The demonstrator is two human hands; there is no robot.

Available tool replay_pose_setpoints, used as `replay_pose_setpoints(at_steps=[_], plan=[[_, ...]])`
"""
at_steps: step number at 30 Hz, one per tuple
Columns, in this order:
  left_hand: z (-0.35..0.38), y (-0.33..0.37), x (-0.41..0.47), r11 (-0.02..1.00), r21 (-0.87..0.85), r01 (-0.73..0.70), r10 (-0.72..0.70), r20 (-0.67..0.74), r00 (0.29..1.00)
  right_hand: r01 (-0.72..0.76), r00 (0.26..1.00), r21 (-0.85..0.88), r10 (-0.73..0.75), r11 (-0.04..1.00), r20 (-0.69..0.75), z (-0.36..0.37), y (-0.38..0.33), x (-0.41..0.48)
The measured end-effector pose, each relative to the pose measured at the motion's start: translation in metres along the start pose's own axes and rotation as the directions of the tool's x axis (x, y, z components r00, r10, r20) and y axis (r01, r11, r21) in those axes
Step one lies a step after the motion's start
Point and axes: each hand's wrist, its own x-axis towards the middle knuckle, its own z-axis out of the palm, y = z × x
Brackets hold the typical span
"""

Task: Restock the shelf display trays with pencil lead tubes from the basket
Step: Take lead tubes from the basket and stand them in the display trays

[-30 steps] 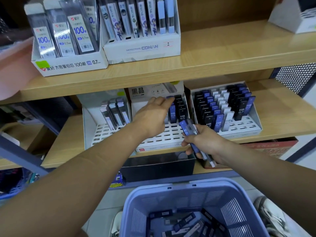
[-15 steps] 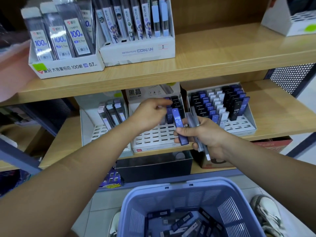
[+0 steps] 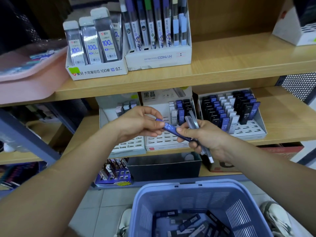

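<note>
- Far left, a pink tub (image 3: 25, 82) sits at the end of the upper shelf (image 3: 222, 65).
- Next along, a white box marked 100 and 0.7 (image 3: 97, 72), touching the Detective Conan box (image 3: 159, 59) with its 2 label.
- Top right corner, another white box (image 3: 294, 28), partly cut off.
- Perforated panel (image 3: 297, 84) on the right.
- Down below, a black box (image 3: 164, 166), with a purple display box (image 3: 113, 175) to its left and a red carton (image 3: 280, 151) off to its right.
- 2 white shoes (image 3: 124, 223) on the tiled floor (image 3: 102, 202).

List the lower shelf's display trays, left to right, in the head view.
White slotted tray with few grey tubes → white tray with printed header card → white tray packed with black, blue, white tubes.
</note>
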Motion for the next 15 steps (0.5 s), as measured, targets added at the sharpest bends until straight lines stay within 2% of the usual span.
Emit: replay_pose_setpoints(at_steps=[3, 6, 10, 13, 15], plan=[[-0.005, -0.004, -0.009, 0.988, 0.144, 0.048, -0.059, 0.069, 0.996, -0.021, 1.000, 0.036, 0.021, 0.999, -0.005, 0.008, 0.001, 0.000], [-0.006, -0.006, -0.013, 0.976, 0.215, 0.035, -0.053, 0.077, 0.996, -0.063, 0.996, 0.062, 0.059, 0.996, 0.066, 0.008, 0.001, -0.005], [-0.004, -0.006, -0.013, 0.979, 0.201, -0.019, 0.012, 0.036, 0.999, -0.089, 0.984, -0.088, 0.101, 0.992, 0.145, -0.002, -0.002, -0.017], [0.003, -0.006, -0.009, 0.976, 0.211, -0.049, 0.055, -0.021, 0.998, -0.138, 0.984, -0.276, 0.164, 0.951, 0.075, -0.014, 0.001, -0.026], [0.009, -0.003, -0.005, 0.974, 0.215, -0.067, 0.083, -0.063, 0.995, -0.195, 0.980, -0.222, 0.201, 0.955, 0.006, -0.027, 0.002, -0.031]])
